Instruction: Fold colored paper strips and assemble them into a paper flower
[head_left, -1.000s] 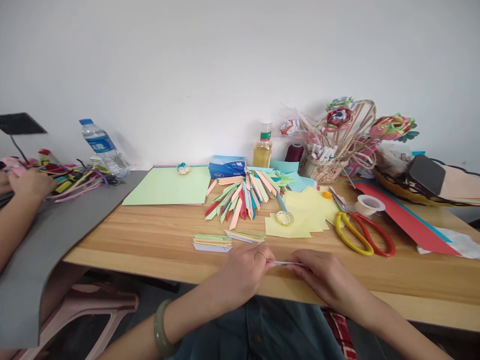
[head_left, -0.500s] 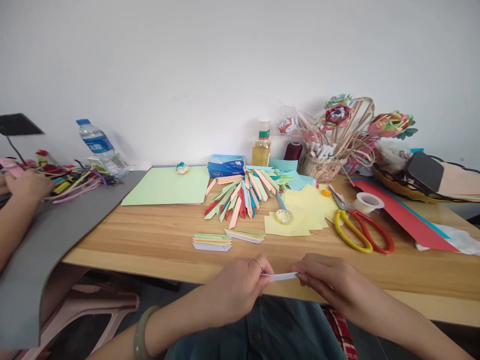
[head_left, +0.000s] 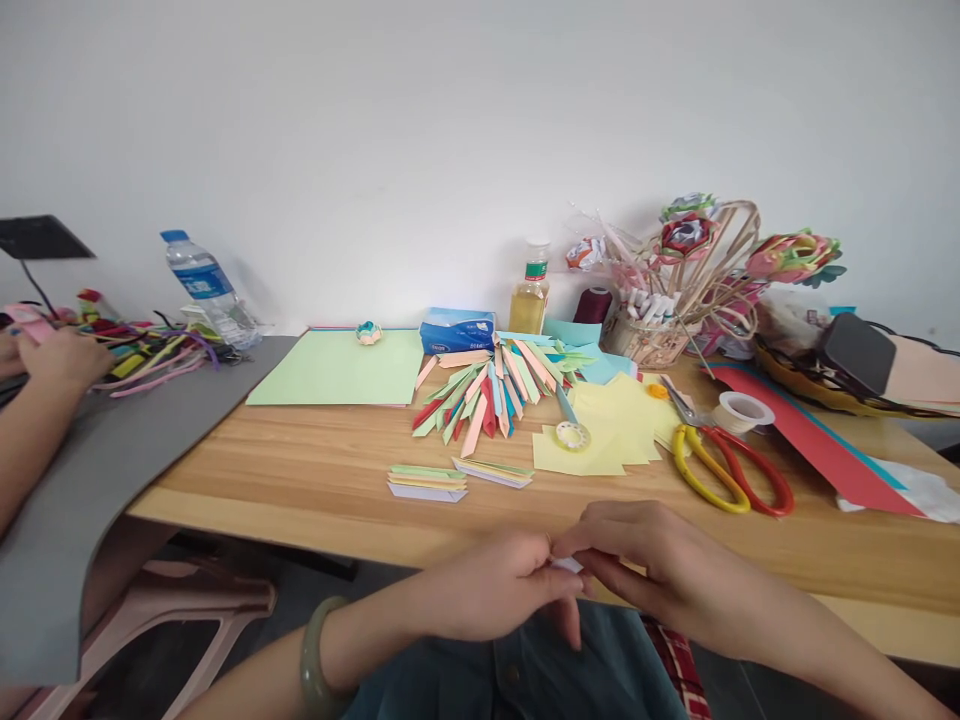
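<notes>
Between my hands, just over the table's front edge, is a small white paper strip, mostly hidden by fingers. My left hand pinches it from the left, thumb on top. From the right, my right hand closes its fingertips on the same strip. Beyond my hands lie two small stacks of folded strips: one stack at left, in green, yellow and white, and another stack beside it, tilted. Behind them spreads a heap of folded coloured strips.
Yellow paper sheets hold a tape roll. Scissors lie at right near a white ribbon spool. Green sheets, a tissue pack, an oil-coloured bottle and a basket of paper flowers stand behind. Another person's hand works at left.
My hands have come together around the white strip, which was stretched between them and is now largely covered. The view has shifted slightly.
</notes>
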